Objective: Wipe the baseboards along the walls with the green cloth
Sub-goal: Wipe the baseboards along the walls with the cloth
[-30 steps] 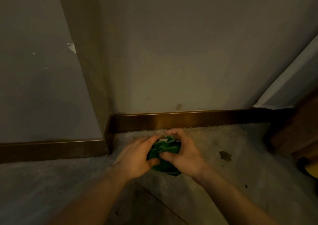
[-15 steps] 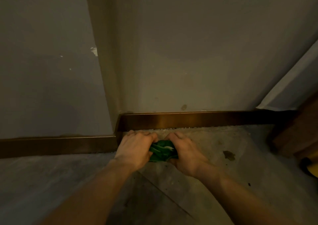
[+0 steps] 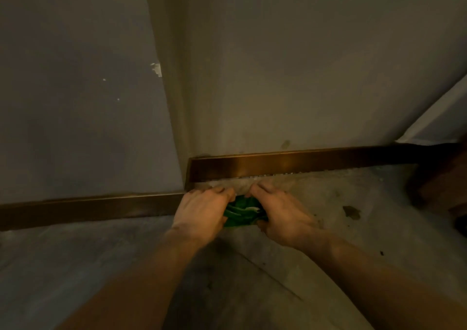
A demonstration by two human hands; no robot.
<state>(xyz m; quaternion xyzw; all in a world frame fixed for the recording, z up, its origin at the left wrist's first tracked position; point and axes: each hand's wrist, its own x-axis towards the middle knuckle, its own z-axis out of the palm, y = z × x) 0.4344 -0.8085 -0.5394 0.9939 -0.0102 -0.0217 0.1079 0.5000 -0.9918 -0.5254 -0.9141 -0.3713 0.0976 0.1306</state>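
Currently the left hand (image 3: 199,213) and right hand (image 3: 283,213) clamp the bunched green cloth (image 3: 241,213) between them at lower centre, just below the baseboard (image 3: 290,164), apparently gathering it into a pad for wiping.

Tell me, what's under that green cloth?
The green cloth is bunched between the left hand and right hand, over the grey floor, just short of the baseboard. Whatever lies directly beneath is covered.

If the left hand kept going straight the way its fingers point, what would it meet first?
Most likely the baseboard just ahead of the left hand, near the wall corner; how much floor separates them is unclear.
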